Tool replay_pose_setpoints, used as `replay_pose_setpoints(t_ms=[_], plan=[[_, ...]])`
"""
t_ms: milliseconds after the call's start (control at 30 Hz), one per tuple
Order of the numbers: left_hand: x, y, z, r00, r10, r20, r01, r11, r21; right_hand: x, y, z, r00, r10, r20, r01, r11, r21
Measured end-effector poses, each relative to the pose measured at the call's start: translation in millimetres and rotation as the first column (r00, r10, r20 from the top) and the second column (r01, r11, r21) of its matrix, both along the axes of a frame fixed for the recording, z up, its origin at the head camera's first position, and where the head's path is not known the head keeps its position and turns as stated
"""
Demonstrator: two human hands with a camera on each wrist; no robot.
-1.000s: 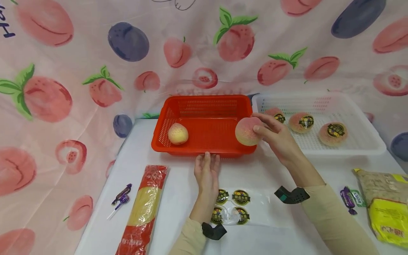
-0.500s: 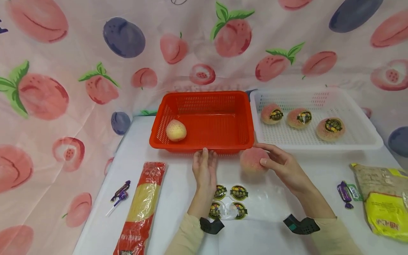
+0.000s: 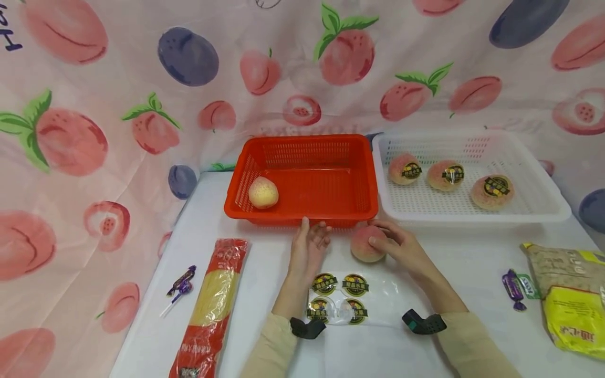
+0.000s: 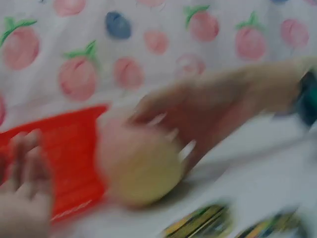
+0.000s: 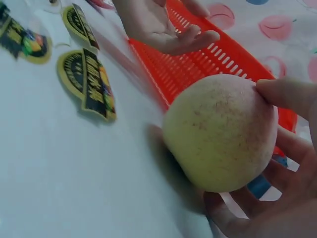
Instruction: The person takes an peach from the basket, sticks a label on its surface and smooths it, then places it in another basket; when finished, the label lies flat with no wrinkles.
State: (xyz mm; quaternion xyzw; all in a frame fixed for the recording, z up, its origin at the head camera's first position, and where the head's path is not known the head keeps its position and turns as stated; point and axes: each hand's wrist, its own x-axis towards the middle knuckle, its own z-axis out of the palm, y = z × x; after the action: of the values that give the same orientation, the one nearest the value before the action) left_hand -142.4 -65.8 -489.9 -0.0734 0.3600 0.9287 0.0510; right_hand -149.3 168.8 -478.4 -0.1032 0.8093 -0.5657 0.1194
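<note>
My right hand grips a pink and yellow peach close over the table, in front of the red basket. In the right wrist view the peach sits between thumb and fingers. My left hand is beside it, palm turned up, fingers loosely bent and holding nothing. Another peach lies in the left part of the red basket. Below the hands, a clear sheet with several round black and gold stickers lies on the table.
At the right, a white basket holds 3 peaches with stickers. A red and yellow noodle packet, a wrapped candy and a lollipop lie at the left. Right of the sheet are small candies and a yellow bag.
My right hand has brought the peach out over the red basket's front rim and down toward the table. My left hand has come off the basket's front edge, its fingers curling slightly.
</note>
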Motion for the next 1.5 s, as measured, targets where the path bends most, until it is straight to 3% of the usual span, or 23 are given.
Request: replay_pose_setpoints(t_ms=[67, 100, 133, 167, 200, 300, 367, 467, 500, 567, 667, 767, 833, 900, 1033, 1133, 1267, 1500], plan=[[-4.9, -12.6, -4.6, 0.993, -0.119, -0.021, 0.115, 0.985, -0.129, -3.7, -0.7, 0.5, 1.0, 0.018, -0.014, -0.018, 1.0, 0.026], [-7.6, -19.4, -6.1, 0.986, -0.163, -0.022, 0.154, 0.964, -0.215, -5.1, -1.1, 1.7, 0.999, 0.03, -0.023, -0.029, 0.999, 0.036], [-10.1, -26.0, -7.5, 0.98, -0.199, -0.017, 0.184, 0.933, -0.31, -6.3, -1.4, 3.0, 0.998, 0.047, -0.031, -0.046, 0.998, 0.038], [-12.2, -31.8, -8.2, 0.972, -0.233, -0.009, 0.209, 0.886, -0.415, -7.3, -1.5, 4.4, 0.997, 0.068, -0.037, -0.066, 0.997, 0.045], [-13.8, -36.8, -8.7, 0.962, -0.272, -0.004, 0.23, 0.822, -0.521, -7.8, -1.5, 5.9, 0.995, 0.088, -0.043, -0.086, 0.995, 0.047], [-16.0, -45.3, -8.5, 0.918, -0.396, 0.01, 0.255, 0.57, -0.781, -6.6, 0.5, 10.7, 0.992, 0.122, -0.032, -0.12, 0.991, 0.063], [-16.4, -45.5, -7.6, 0.871, -0.491, 0.017, 0.242, 0.398, -0.885, -4.6, 4.2, 13.9, 0.992, 0.129, -0.011, -0.128, 0.988, 0.085], [-16.2, -40.4, -3.2, 0.79, -0.611, 0.053, 0.195, 0.168, -0.966, -0.3, 12.4, 21.1, 0.991, 0.131, 0.0, -0.129, 0.978, 0.161], [-16.6, -37.8, -1.4, 0.766, -0.64, 0.063, 0.169, 0.106, -0.98, 1.2, 15.5, 24.5, 0.991, 0.132, -0.007, -0.128, 0.974, 0.188], [-16.9, -32.4, 3.5, 0.719, -0.692, 0.072, 0.101, 0.002, -0.995, 5.2, 21.9, 32.1, 0.989, 0.135, -0.057, -0.115, 0.958, 0.264], [-16.3, -25.3, 11.1, 0.666, -0.739, 0.107, 0.044, -0.104, -0.994, 13.9, 27.1, 44.4, 0.979, 0.144, -0.147, -0.081, 0.926, 0.369], [-14.8, -22.0, 16.1, 0.642, -0.75, 0.161, 0.029, -0.187, -0.982, 24.6, 20.0, 50.8, 0.956, 0.216, -0.197, -0.11, 0.891, 0.44], [-13.8, -21.2, 17.6, 0.644, -0.742, 0.189, 0.022, -0.228, -0.973, 31.5, 8.6, 49.5, 0.935, 0.3, -0.191, -0.18, 0.863, 0.472], [-12.7, -20.4, 18.9, 0.647, -0.736, 0.201, 0.014, -0.252, -0.968, 37.3, -5.0, 44.6, 0.907, 0.382, -0.179, -0.247, 0.824, 0.509], [-10.7, -16.8, 20.3, 0.652, -0.727, 0.218, 0.007, -0.282, -0.96, 46.1, -25.5, 31.6, 0.861, 0.487, -0.147, -0.312, 0.734, 0.604], [-9.5, -13.8, 20.6, 0.665, -0.711, 0.228, 0.008, -0.299, -0.954, 50.1, -32.4, 22.7, 0.852, 0.506, -0.136, -0.312, 0.698, 0.645], [-6.9, -11.4, 19.0, 0.68, -0.693, 0.239, 0.011, -0.316, -0.949, 52.5, -35.2, 13.1, 0.846, 0.513, -0.146, -0.303, 0.687, 0.66], [-2.2, -8.5, 13.8, 0.692, -0.682, 0.238, 0.021, -0.311, -0.95, 52.0, -34.4, 4.0, 0.851, 0.506, -0.14, -0.302, 0.691, 0.656]])
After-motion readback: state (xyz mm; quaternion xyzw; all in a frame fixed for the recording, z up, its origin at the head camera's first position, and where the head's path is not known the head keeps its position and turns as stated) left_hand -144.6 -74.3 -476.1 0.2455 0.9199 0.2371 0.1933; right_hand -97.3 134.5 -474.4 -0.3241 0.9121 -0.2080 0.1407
